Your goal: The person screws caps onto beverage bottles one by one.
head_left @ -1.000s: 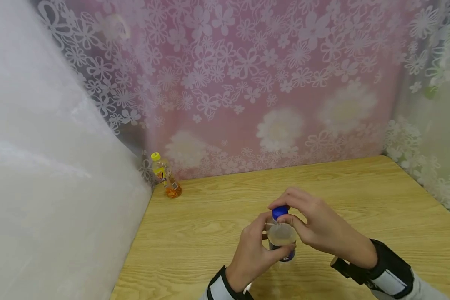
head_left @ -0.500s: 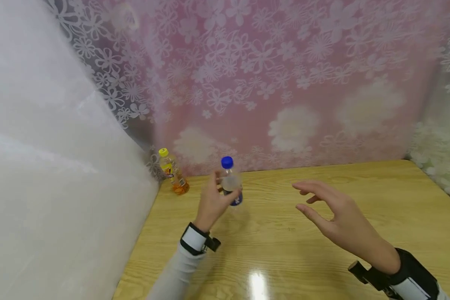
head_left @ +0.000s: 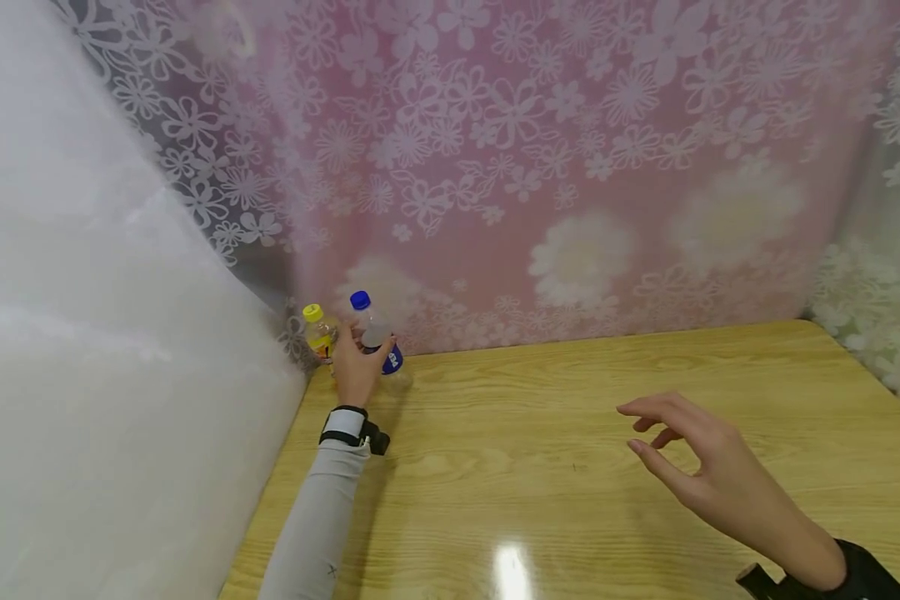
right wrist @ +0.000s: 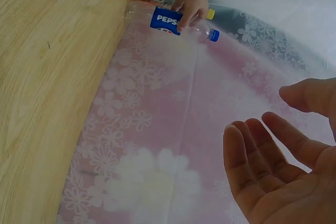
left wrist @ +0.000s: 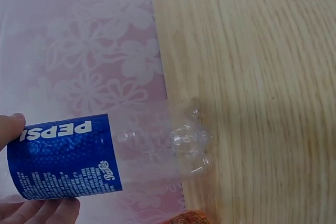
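Note:
My left hand [head_left: 357, 367] grips a clear Pepsi bottle [left wrist: 63, 156] with a blue cap and blue label, at the back left of the table. Its base is close to the tabletop in the left wrist view. Right beside it stands a bottle with a yellow cap [head_left: 312, 313] and orange liquid, partly hidden behind the left hand. Over the right part of the table hovers my right hand [head_left: 720, 467], its fingers loosely bent and nothing in them.
The wooden table [head_left: 525, 450] ends at the back against a pink floral curtain [head_left: 495, 208]. A white sheet [head_left: 120, 375] slopes along its left side.
My left hand has carried the Pepsi bottle from the front middle to the back left, beside the yellow-capped bottle. My right hand has let go of the blue cap and drawn away rightward.

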### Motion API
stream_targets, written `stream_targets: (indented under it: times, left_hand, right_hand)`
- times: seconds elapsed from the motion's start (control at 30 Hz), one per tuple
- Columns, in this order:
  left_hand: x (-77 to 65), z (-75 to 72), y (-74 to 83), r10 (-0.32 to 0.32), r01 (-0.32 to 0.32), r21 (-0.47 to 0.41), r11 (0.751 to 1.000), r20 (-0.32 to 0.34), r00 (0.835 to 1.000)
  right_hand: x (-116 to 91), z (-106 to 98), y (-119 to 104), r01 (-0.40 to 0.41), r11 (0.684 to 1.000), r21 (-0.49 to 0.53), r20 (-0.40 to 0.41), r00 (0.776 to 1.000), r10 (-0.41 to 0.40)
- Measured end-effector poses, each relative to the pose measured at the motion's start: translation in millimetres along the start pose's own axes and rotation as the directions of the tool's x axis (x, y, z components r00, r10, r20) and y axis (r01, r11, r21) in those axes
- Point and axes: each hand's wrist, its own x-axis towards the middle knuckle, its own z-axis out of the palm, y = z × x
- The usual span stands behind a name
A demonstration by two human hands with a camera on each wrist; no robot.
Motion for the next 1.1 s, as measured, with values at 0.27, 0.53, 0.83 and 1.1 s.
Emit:
stream_targets:
  times: [0.27,0.53,0.83,1.1]
  left_hand:
    - [-2.5,-2.3,-11.2,-0.034,0.033,0.057,0.998,0.016,0.999]
    - [-53.6,-32.1,-7.7,0.122,-0.117,0.254,0.960,-0.006,0.992]
    - [-125.0,-9.1,22.4,0.431,-0.510,0.437,0.741,0.273,0.860]
    - [-170.2,11.0,4.5,0.319,-0.489,0.478,0.729,0.395,0.862]
  right_hand:
    - [-2.1,11.6,5.0,-0.063,0.998,-0.001,0.061,0.996,0.063]
    - [-12.5,30.7,44.8,-0.083,0.964,-0.253,0.153,0.980,0.124]
    - [-18.5,38.3,108.5,-0.091,0.863,-0.498,0.028,0.992,0.121]
    - [-36.4,63.1,132.4,-0.221,0.855,-0.469,0.030,0.964,0.265]
